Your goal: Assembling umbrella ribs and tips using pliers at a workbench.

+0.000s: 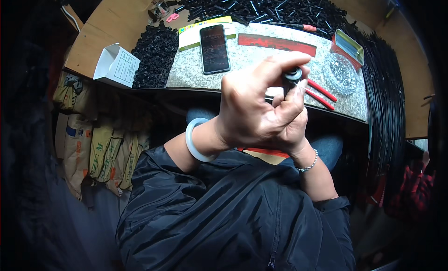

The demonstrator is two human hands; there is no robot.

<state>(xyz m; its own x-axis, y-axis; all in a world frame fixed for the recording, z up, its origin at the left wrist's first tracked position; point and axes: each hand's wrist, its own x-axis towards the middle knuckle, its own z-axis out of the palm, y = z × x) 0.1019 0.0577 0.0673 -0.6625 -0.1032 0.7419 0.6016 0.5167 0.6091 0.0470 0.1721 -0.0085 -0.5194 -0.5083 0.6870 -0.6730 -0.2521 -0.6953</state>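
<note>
Raised over the near edge of the table, my hands meet around a small black cylindrical part [293, 76] with a ring-like end facing up. My left hand [247, 100], with a pale bangle at the wrist, is closed on it, thumb and forefinger near its top. Against the part's side, my right hand [294, 124] is closed too, fingertips pinched beside the ring end; my left hand covers much of it. Just beyond my hands lies a tool with two red handles [322, 94]; its head is hidden. A clear glass dish [340, 75] stands to the right.
Black tubular parts [261, 5] are heaped at the back, short black pieces [156, 51] at left. A phone [214, 49] leans on a yellow-white box [189, 37]. An open white carton [116, 65] sits at left, a red strip [277, 44] mid-table, long black rods [385, 93] at right.
</note>
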